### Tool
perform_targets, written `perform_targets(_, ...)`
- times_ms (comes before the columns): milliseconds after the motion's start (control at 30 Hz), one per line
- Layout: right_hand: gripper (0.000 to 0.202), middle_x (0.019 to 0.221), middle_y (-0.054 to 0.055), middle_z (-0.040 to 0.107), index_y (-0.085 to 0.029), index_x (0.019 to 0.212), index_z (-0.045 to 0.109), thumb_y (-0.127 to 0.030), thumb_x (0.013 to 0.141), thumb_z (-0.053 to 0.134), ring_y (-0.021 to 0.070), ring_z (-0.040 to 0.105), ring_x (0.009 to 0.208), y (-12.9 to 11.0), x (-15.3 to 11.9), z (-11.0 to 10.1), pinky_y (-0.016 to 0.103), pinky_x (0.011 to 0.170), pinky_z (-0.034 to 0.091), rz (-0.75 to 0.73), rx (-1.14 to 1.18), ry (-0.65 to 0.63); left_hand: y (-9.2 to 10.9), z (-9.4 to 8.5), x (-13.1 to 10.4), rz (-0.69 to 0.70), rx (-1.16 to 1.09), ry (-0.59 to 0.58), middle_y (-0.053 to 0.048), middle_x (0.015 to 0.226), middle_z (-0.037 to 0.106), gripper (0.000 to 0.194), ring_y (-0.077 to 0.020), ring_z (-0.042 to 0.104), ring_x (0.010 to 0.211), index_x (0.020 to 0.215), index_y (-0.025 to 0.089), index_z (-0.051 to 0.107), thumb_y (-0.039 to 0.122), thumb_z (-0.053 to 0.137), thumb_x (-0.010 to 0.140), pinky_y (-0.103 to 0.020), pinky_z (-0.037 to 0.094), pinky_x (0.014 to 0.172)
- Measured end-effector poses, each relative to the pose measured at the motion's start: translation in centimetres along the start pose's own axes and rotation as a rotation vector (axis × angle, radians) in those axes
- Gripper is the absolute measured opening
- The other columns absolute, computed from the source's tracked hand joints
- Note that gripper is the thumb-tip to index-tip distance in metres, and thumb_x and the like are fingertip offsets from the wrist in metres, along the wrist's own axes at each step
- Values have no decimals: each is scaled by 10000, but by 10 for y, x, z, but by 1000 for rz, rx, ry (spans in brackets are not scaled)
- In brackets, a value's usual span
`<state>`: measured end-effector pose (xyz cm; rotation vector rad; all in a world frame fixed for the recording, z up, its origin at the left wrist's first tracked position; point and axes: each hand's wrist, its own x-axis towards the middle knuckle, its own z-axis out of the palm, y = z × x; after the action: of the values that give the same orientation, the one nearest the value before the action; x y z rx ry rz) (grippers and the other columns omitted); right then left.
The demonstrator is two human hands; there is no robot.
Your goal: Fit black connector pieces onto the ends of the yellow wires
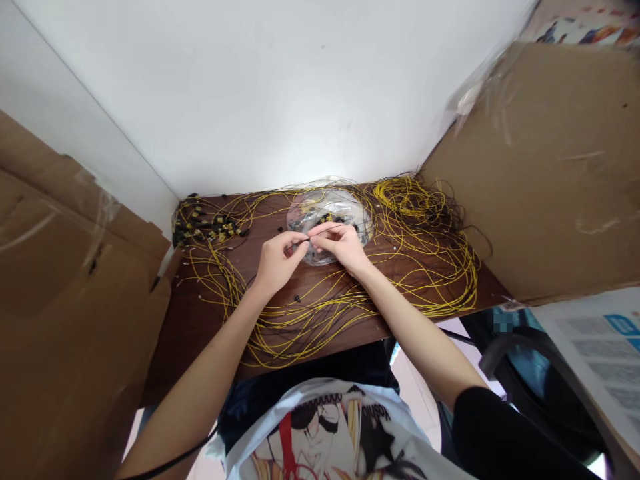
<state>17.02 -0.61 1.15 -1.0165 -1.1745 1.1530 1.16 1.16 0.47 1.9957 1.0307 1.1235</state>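
My left hand [281, 261] and my right hand [344, 247] meet fingertip to fingertip over a clear plastic bag [327, 200]. Both pinch a small black piece [308, 239] with a thin dark wire at it; its shape is too small to tell. Small black parts show inside the bag behind my fingers. Long yellow and black wires [310, 325] loop across the brown table around my hands. At the table's left end lies a bunch of black connectors with yellow bits [200, 223].
A tangled wire coil [407, 197] lies at the back right of the table [185, 333]. Cardboard stands at the left [70, 320] and right [545, 167]. A white wall [300, 87] rises behind. One loose black part [297, 299] sits near the front.
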Motion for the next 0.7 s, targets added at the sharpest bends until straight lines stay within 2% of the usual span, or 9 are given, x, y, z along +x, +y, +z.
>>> perform_targets(100, 210, 561, -19, 608, -156, 747, 681, -308, 623, 756, 88, 519, 493, 0, 0, 0, 242, 536, 445, -42, -28, 22, -1, -1, 0, 20, 24, 0, -32, 762, 676, 195, -123, 560, 619, 886, 149, 693, 276, 580, 790, -229, 421, 581)
perform_targets(267, 202, 554, -36, 577, -184, 779, 679, -334, 655, 732, 94, 494, 503, 1, 1, -2, 251, 553, 437, -101, -1, 157, -2, -1, 0, 8, 36, 6, -33, 767, 678, 196, -131, 571, 636, 894, 156, 688, 278, 567, 801, -232, 419, 585)
perform_targets(333, 225, 584, -33, 590, -190, 819, 684, -341, 658, 730, 98, 500, 521, 1, 1, -2, 255, 563, 440, -109, 0, 169, -2, -1, 0, 2, 35, 5, -36, 772, 681, 199, -137, 584, 651, 894, 157, 687, 283, 558, 808, -235, 427, 597)
perform_targets(533, 195, 720, 16, 643, -176, 803, 707, -348, 710, 702, 116, 538, 614, 2, -1, -2, 272, 626, 447, -155, -184, 1, -1, -2, 0, 3, 17, -3, -51, 808, 692, 201, -149, 607, 679, 900, 145, 685, 263, 551, 808, -240, 446, 617)
perform_targets(633, 196, 758, 26, 653, -175, 799, 689, -363, 747, 677, 127, 570, 671, 5, -2, -2, 281, 678, 466, -194, -234, -12, -1, -2, 0, 2, 12, -11, -50, 790, 689, 203, -149, 608, 672, 900, 141, 687, 266, 551, 814, -239, 445, 612)
perform_targets(700, 235, 739, 24, 650, -172, 822, 644, -401, 768, 653, 135, 592, 676, 7, -1, -2, 282, 656, 487, -168, -169, -7, -2, -2, 0, -5, 4, -4, -52, 796, 691, 205, -149, 610, 675, 903, 140, 686, 268, 551, 816, -242, 450, 619)
